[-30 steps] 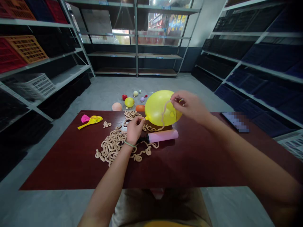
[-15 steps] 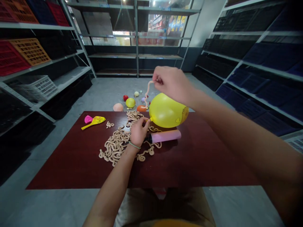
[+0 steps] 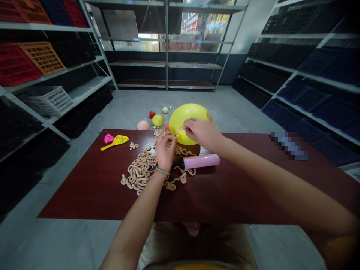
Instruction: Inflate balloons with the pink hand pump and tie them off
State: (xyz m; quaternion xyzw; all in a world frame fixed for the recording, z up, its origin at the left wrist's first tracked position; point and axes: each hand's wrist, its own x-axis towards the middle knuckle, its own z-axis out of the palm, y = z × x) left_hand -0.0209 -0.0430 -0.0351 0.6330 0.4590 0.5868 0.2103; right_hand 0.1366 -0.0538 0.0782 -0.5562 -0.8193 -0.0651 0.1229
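Note:
An inflated yellow balloon point(image 3: 185, 116) is above the far edge of the table, its neck pinched by my left hand point(image 3: 165, 152), whose fingers are closed. My right hand point(image 3: 201, 132) is closed on a beige cord point(image 3: 180, 130) close to the balloon's neck; how the cord lies around the neck is hidden by the fingers. Below both hands lies a pink balloon pump point(image 3: 201, 161), its black end partly behind my left hand. A tangled pile of thick beige cord point(image 3: 140, 168) covers the table beside my left wrist, which wears a pale green band.
Uninflated pink point(image 3: 108, 138) and yellow point(image 3: 119, 140) balloons lie at the table's left. A blurred-out object point(image 3: 289, 146) is at the right. Several small inflated balloons point(image 3: 158, 120) rest on the floor past the dark red table point(image 3: 239, 187). Shelves with crates point(image 3: 42, 56) stand around.
My right hand has come down from above the balloon to its neck, bringing the cord there. The balloon has shifted slightly left and up in view. My left hand still pinches the neck.

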